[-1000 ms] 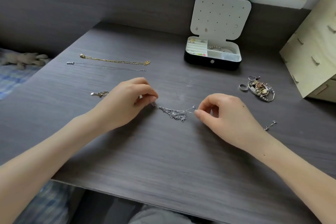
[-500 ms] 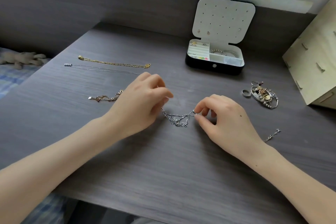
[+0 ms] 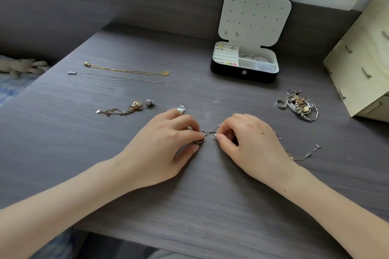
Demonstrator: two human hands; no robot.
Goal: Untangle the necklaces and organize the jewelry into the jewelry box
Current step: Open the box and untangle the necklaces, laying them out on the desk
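Head view looks down on both hands working close together on a grey wood-grain table [image 3: 105, 174]. Between them runs a thin silver chain tangle [image 3: 209, 132], fine links crossing in a small X. The left hand [image 3: 162, 151] is curled with thumb and forefinger pinched on one end of it, a small bunched clump of links showing just under the fingertips. The right hand [image 3: 248, 143] is likewise curled, its fingertips pinched on the other end. A loose silver chain [image 3: 303, 156] trails out from behind the right hand and ends in a small clasp on the table.

Just beyond the left hand's knuckles lies a rounded clear-stone pendant [image 3: 181, 108]. Farther out to that hand's left sits a knotted rose-gold cluster [image 3: 126, 109] with a heart charm and a small silver charm. Beyond it, two necklaces lie straightened side by side: a flat gold chain [image 3: 126, 70] and a very thin silver one [image 3: 115, 78].

Ahead of the right hand, well apart, stands the jewelry box [image 3: 244, 73], black outside and pale inside, its lid upright and dotted with earring holes, a few studs on it; rings sit in the ridged slots and a beaded bracelet in a compartment. To the right hand's outer side lies a heap of mixed jewelry [image 3: 301, 106], with beads and a bangle, and a plain silver ring [image 3: 281, 103] beside it. A pale wooden drawer unit [image 3: 362, 59] stands past that.
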